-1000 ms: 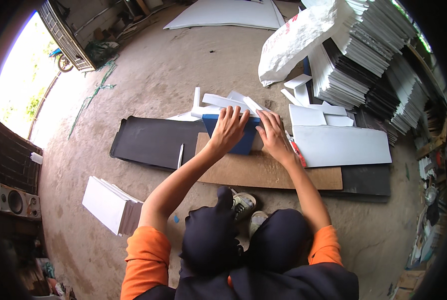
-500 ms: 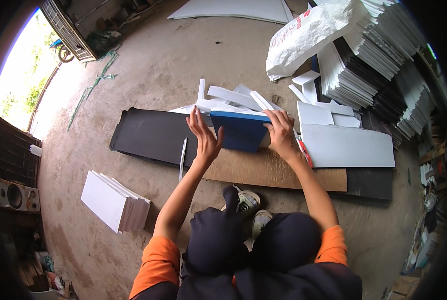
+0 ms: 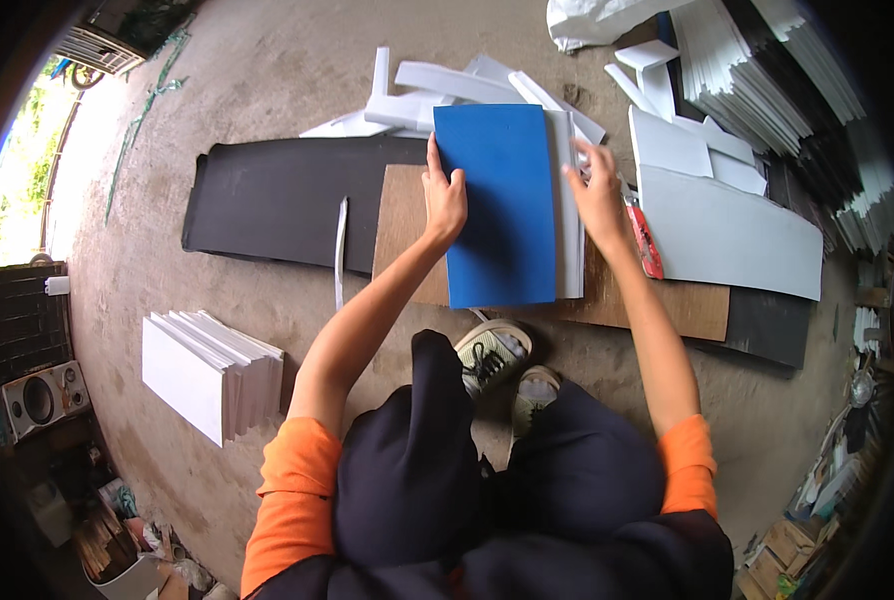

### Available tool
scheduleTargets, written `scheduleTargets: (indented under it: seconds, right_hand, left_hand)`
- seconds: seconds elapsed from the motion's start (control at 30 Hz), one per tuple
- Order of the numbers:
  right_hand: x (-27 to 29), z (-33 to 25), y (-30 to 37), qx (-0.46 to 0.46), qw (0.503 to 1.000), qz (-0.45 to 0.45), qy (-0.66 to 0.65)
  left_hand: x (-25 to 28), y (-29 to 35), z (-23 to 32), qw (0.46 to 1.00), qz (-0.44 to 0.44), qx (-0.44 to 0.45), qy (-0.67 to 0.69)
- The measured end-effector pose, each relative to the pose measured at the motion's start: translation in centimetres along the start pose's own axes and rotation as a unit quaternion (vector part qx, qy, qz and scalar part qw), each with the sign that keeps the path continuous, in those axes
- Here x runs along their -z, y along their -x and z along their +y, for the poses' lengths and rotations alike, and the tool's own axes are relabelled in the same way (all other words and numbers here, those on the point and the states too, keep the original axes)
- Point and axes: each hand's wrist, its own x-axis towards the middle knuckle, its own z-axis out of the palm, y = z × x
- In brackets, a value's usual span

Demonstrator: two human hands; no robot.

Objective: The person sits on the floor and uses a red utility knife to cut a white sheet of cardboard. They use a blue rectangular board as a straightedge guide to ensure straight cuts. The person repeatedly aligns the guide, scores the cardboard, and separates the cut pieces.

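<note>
A blue foam-like sheet (image 3: 502, 215) lies over white and grey sheets (image 3: 568, 230), whose edges stick out on its right. The stack rests on a brown wooden board (image 3: 657, 300). My left hand (image 3: 445, 198) is against the stack's left edge, index finger stretched along it and thumb near the blue face. Beside the right edge is my right hand (image 3: 597, 195), its fingers bent and apart, close to the white sheets; whether they touch is unclear. A red-handled utility knife (image 3: 644, 238) lies just right of that hand.
Black sheeting (image 3: 277, 205) extends under the board. White offcuts (image 3: 457, 80) pile up beyond the stack. Near my left arm stands a bundle of white sheets (image 3: 182, 375). A pale panel (image 3: 727, 235) lies at right, with tall sheet stacks (image 3: 757, 90) behind it.
The blue sheet was tilted up on edge with my right hand gripping it; now it lies face up over paler sheets. My left hand has come against its side, and my right hand has let go.
</note>
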Motion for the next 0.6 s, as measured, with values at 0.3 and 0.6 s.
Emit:
scheduleTargets:
  seconds: [0.3,0.6]
  right_hand:
    - [-4.5,3.4,6.9,-0.126,0.984,-0.126,-0.022]
    - [-4.3,3.9,6.4,-0.153,0.980,-0.123,-0.039]
  left_hand:
    - [-0.4,-0.8,-4.7,0.991,-0.042,0.043,-0.119]
    - [0.7,4.1,-6.9,0.970,-0.097,-0.163,-0.149]
